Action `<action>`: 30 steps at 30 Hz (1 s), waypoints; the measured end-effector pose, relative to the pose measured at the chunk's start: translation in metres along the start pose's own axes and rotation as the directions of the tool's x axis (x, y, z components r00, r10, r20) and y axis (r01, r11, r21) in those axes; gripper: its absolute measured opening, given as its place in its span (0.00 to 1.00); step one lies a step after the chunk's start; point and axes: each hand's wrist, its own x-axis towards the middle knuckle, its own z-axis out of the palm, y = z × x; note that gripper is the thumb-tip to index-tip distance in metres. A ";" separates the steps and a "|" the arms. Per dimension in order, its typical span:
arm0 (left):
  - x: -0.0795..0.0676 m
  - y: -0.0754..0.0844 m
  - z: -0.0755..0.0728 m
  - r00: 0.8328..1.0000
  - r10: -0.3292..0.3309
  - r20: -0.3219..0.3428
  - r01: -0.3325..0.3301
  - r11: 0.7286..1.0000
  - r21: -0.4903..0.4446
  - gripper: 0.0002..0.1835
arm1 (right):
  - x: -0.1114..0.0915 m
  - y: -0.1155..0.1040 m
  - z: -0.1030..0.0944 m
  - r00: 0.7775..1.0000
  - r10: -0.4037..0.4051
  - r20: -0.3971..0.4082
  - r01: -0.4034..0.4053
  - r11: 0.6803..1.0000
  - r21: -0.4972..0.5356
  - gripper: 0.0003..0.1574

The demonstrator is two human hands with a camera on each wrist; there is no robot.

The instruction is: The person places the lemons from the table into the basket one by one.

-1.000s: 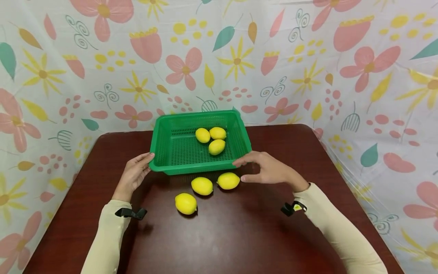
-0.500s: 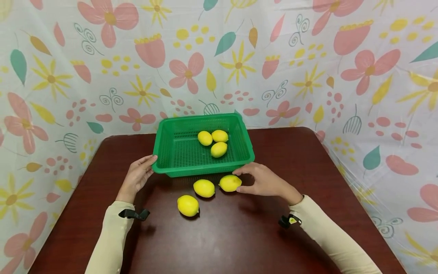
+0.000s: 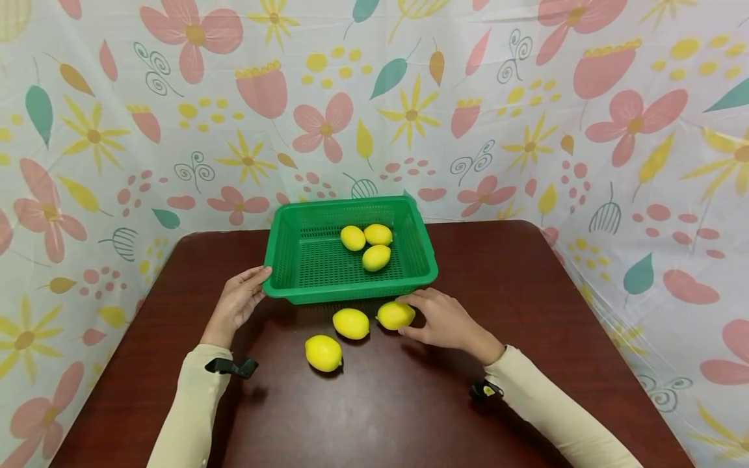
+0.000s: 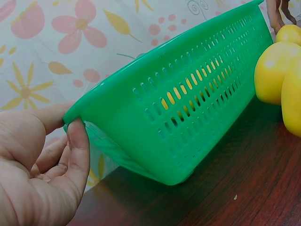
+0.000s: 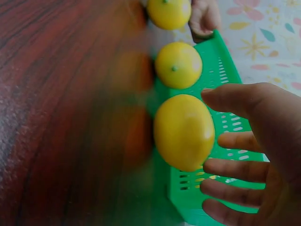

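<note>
I see my left grip (image 3: 236,304) pinching the basket (image 3: 351,292); my right grip (image 3: 441,320), fingers parted, unclasped, is at a lemon (image 3: 393,316) on the worktop (image 3: 374,416).

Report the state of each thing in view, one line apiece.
Basket, upright, partly filled
Three lemons inside, lying grouped
Right outside lemon, on its side
Middle outside lemon, on its side, untouched
Left outside lemon, on its side, untouched
Left grip, pinching the basket's rim
Right grip, spread about the right outside lemon, contact unclear
Curtain, hanging, creased
Table, glossy
</note>
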 end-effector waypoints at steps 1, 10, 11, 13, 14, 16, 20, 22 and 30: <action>0.000 0.000 0.000 1.000 -0.001 -0.001 0.001 1.000 0.000 0.19 | 0.001 0.000 0.001 1.000 0.001 -0.010 -0.001 1.000 -0.011 0.35; 0.000 0.001 0.002 1.000 -0.008 0.011 0.008 1.000 0.030 0.33 | 0.008 -0.002 0.015 0.998 0.055 0.000 -0.055 0.997 -0.052 0.38; 0.000 0.000 0.002 1.000 -0.009 0.009 0.008 0.999 0.031 0.33 | 0.008 -0.002 0.016 0.998 0.061 0.005 -0.061 0.997 -0.054 0.38; 0.000 0.000 0.002 1.000 -0.006 0.005 0.006 1.000 0.030 0.32 | 0.009 -0.002 0.018 0.998 0.069 0.010 -0.068 0.996 -0.056 0.39; 0.000 -0.001 0.002 1.000 -0.002 0.004 0.002 0.999 0.032 0.31 | 0.010 -0.002 0.019 0.997 0.072 0.010 -0.071 0.996 -0.057 0.39; 0.000 -0.001 0.002 1.000 0.000 0.002 0.000 0.999 0.032 0.31 | 0.011 -0.002 0.021 0.997 0.073 0.005 -0.072 0.996 -0.058 0.38; 0.000 0.001 0.002 1.000 0.003 0.007 -0.003 0.999 0.038 0.32 | 0.011 -0.002 0.023 0.998 0.067 -0.023 -0.068 0.996 -0.057 0.37; -0.001 0.002 0.002 1.000 0.000 0.008 0.000 0.999 0.039 0.33 | 0.011 -0.001 0.025 0.997 0.062 -0.040 -0.064 0.997 -0.043 0.36; 0.001 0.001 0.000 1.000 0.001 -0.008 -0.001 0.999 0.041 0.32 | 0.007 -0.006 0.019 0.995 0.046 -0.091 -0.047 0.999 -0.005 0.35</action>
